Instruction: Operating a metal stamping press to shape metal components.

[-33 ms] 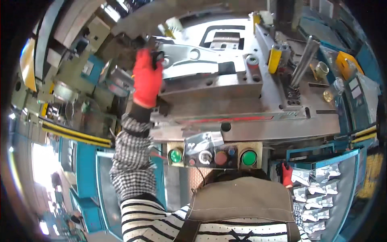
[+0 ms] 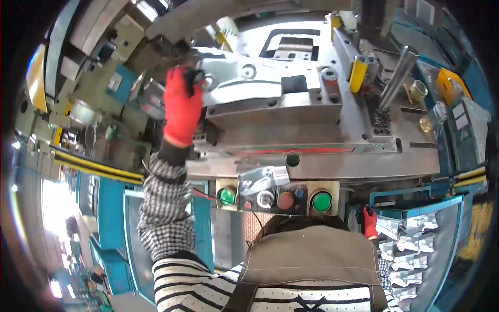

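Observation:
My left hand (image 2: 183, 106), in a red glove with dark fingertips, is raised at the left end of a long silver pressed metal part (image 2: 234, 88). This part lies along the top of a steel press die (image 2: 275, 117). The fingers are smeared and dark, so I cannot make out whether they touch the part. My right hand (image 2: 370, 224), also red-gloved, hangs low on the right beside a teal-edged bin (image 2: 454, 229). Only a piece of it shows past my apron, and its grip is unclear. Inside the bin lie several silver metal parts (image 2: 408, 244) in rows.
A control box (image 2: 280, 203) with green, red and dark buttons stands in front of me. On its top rests a smaller silver metal piece (image 2: 264, 179). A steel guide post (image 2: 397, 78) and a yellow cylinder (image 2: 357, 75) rise from the die's right side.
My left hand has shifted slightly left, away from the end of the metal part. The part stays on the die. My right hand looks almost the same.

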